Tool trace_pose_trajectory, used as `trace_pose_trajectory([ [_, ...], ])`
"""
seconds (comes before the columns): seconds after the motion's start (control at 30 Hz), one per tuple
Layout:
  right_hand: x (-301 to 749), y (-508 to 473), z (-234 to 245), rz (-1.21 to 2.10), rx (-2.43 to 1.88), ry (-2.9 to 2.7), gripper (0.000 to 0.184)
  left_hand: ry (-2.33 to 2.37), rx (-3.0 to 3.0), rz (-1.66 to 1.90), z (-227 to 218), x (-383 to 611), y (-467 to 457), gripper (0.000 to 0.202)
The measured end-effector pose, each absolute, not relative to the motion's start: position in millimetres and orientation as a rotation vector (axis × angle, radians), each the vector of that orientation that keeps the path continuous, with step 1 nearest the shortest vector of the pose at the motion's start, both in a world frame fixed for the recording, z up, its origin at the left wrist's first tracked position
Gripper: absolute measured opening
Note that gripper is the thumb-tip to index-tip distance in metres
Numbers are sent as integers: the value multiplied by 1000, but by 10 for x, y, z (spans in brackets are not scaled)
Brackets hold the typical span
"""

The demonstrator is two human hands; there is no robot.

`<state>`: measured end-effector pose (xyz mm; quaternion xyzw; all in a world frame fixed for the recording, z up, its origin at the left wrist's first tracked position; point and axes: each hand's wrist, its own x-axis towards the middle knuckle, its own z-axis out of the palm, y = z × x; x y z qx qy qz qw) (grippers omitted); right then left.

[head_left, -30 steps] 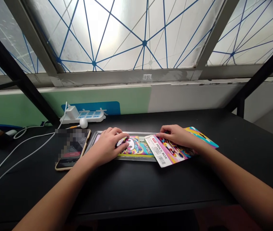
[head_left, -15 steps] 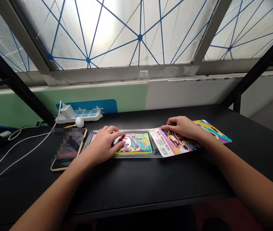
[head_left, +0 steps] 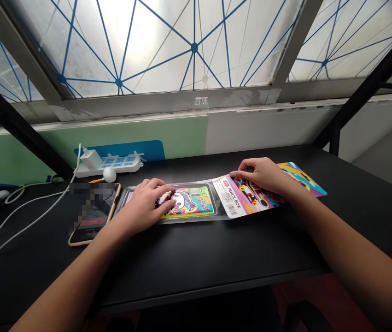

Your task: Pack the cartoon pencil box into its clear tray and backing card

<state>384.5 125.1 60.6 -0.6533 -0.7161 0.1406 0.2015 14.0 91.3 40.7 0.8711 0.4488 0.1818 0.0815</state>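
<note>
My left hand (head_left: 147,203) lies with its fingers spread over a colourful pencil box (head_left: 196,203) marked SPORT. The box sits in a clear plastic package (head_left: 221,211) flat on the desk, its left part covered by my hand. To the right, a bright printed card (head_left: 232,196) reading PENCIL BOX overlaps the package's right end. My right hand (head_left: 260,175) is closed at the card's upper edge, thumb and fingers together on it. Its palm and wrist cover the middle of the card.
A phone (head_left: 95,216) in a tan case lies left of the package, next to my left forearm. Behind it are a white power strip (head_left: 123,163) with a charger (head_left: 91,159), a round white plug (head_left: 109,174) and a loose white cable (head_left: 26,219). The black desk (head_left: 196,258) meets a wall below a window.
The whole view has shifted slightly, bringing the desk things a little up and left in the picture. Both hands keep nearly the same places on the package and the card.
</note>
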Motion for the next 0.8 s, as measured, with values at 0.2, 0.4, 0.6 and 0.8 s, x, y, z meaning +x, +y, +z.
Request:
trace_pose_trajectory([
  [0.2, 3553, 1213, 499, 419, -1822, -2005, 47, 1348, 2585, 599, 397, 299, 825, 35],
  [0.4, 3268, 1185, 397, 514, -1786, -2066, 46, 1200, 2385, 764, 433, 476, 740, 36],
  [0.6, 3441, 1217, 431, 591, -1813, -2093, 50, 1161, 2122, 1143, 557, 357, 766, 30],
  [0.8, 3872, 1293, 535, 848, -1731, -2277, 51, 1299, 1802, 1346, 445, 240, 916, 38],
])
